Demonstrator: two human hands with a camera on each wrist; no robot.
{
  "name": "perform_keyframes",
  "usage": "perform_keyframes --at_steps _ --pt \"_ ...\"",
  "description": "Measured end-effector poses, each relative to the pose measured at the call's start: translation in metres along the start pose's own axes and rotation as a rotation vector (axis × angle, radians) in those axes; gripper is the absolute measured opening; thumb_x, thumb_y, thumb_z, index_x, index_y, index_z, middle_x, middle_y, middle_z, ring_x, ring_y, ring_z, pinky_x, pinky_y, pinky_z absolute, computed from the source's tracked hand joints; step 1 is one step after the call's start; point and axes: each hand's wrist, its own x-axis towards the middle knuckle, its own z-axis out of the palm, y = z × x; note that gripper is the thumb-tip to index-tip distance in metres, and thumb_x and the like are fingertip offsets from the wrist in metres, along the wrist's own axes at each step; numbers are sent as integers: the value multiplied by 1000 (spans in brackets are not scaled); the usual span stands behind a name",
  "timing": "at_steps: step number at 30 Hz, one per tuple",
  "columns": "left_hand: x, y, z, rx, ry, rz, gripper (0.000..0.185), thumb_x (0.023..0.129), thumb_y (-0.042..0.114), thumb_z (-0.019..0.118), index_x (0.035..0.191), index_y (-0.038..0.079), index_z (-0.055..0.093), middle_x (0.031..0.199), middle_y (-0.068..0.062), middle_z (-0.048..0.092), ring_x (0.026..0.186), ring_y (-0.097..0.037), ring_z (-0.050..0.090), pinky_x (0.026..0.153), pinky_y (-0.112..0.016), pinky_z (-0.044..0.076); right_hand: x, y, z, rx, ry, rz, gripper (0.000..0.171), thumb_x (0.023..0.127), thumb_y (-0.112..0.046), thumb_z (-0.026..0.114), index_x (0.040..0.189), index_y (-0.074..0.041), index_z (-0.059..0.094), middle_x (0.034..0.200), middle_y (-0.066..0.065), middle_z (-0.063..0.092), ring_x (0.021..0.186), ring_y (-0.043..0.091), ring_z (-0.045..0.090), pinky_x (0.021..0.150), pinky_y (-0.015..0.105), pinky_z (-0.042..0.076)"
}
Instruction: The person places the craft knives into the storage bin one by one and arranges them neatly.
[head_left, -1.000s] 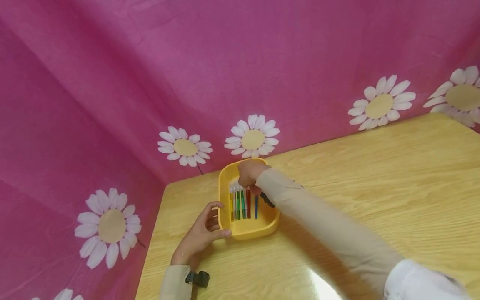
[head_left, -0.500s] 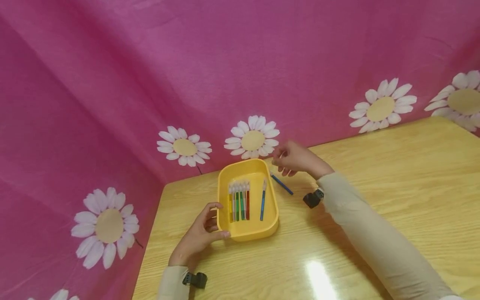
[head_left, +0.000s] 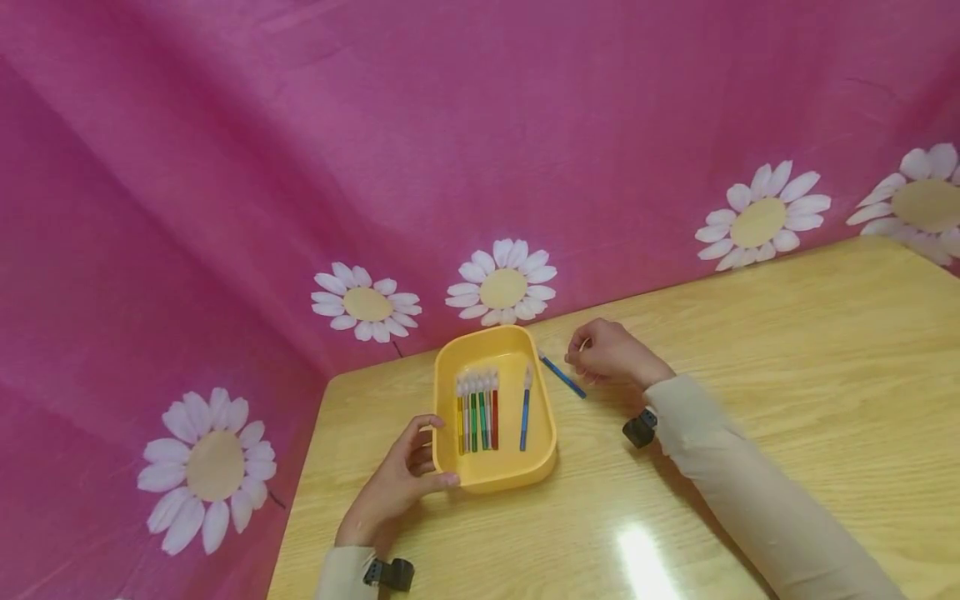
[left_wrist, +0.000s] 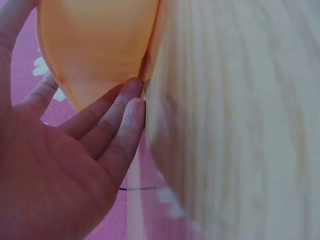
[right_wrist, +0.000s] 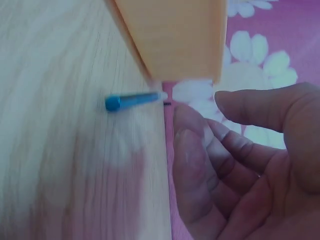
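A yellow tray [head_left: 543, 433] sits near the table's far left corner. Inside it several markers [head_left: 476, 408] lie side by side, and one blue marker [head_left: 524, 410] lies apart on their right. Another blue marker [head_left: 562, 377] [right_wrist: 132, 101] lies on the table just right of the tray [right_wrist: 175, 40]. My right hand [head_left: 592, 362] [right_wrist: 200, 117] hovers beside that marker's near end with loosely curled fingers that hold nothing. My left hand [head_left: 420, 458] cups the tray's near left corner, with fingers [left_wrist: 125, 110] against the outer wall [left_wrist: 95, 45].
The wooden table [head_left: 750, 350] stretches to the right and towards me. A pink cloth with white daisies [head_left: 502, 287] hangs close behind the tray and along the table's left edge.
My right hand came out of the tray, leaving one blue marker in it, and moved right and down beside the marker on the table. My left hand stayed on the tray.
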Motion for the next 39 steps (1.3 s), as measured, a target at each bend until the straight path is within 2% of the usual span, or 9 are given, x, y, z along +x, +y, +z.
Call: perform_keyframes --at_steps 6,11,14,18,23,25,30,33,39 --pt "-1 1 0 2 20 -14 72 86 18 87 143 20 43 150 -16 56 126 -30 63 112 -49 50 10 -3 14 -194 26 -15 12 92 -15 66 87 -5 70 64 0 61 60 12 56 59 26 46" --pt "-1 3 0 13 42 -39 72 85 22 88 142 23 44 149 -13 57 124 -28 63 112 -53 48 24 -12 19 -333 -9 -5 17 90 -20 69 78 -9 66 65 -2 55 62 15 51 57 28 40" --pt "-1 3 -1 10 49 -45 72 85 22 88 142 25 45 148 -11 58 121 -27 63 109 -50 50 35 -17 22 -352 -2 10 21 91 -22 68 74 -10 64 67 -1 55 63 16 50 56 29 39" --pt "-1 2 1 -2 20 -29 72 86 19 87 143 23 44 149 -13 57 121 -27 63 107 -46 51 48 -17 28 -387 20 32 17 89 -23 67 78 -10 64 76 2 59 69 20 53 58 33 42" --pt "-1 -1 0 12 26 -38 72 86 22 87 143 24 44 150 -12 57 123 -27 63 110 -49 50 59 -11 36 -424 45 44 19 89 -25 66 79 -9 62 79 6 61 71 23 55 60 38 45" --pt "0 0 -1 19 41 -48 72 85 24 89 142 26 45 149 -10 58 123 -27 63 112 -51 48 60 -10 37 -417 55 42 23 90 -28 66 78 -9 61 78 6 59 71 23 55 60 38 45" --pt "3 1 -1 29 40 -43 69 85 23 88 140 28 46 149 -9 58 124 -28 62 113 -53 47 53 -12 31 -409 43 60 14 85 -19 68 83 -7 60 79 7 60 71 24 56 60 37 46" --pt "3 0 -1 32 36 -27 68 86 21 87 140 26 46 150 -11 57 126 -28 62 114 -53 47 52 -11 28 -406 19 72 10 81 -14 67 83 -7 61 75 7 64 65 23 61 57 35 46" --pt "0 0 0 18 27 -24 68 87 19 87 141 23 45 149 -13 57 124 -28 63 111 -49 50 51 -5 25 -373 -1 51 12 82 -14 68 74 -9 61 58 2 63 52 16 62 53 30 46"
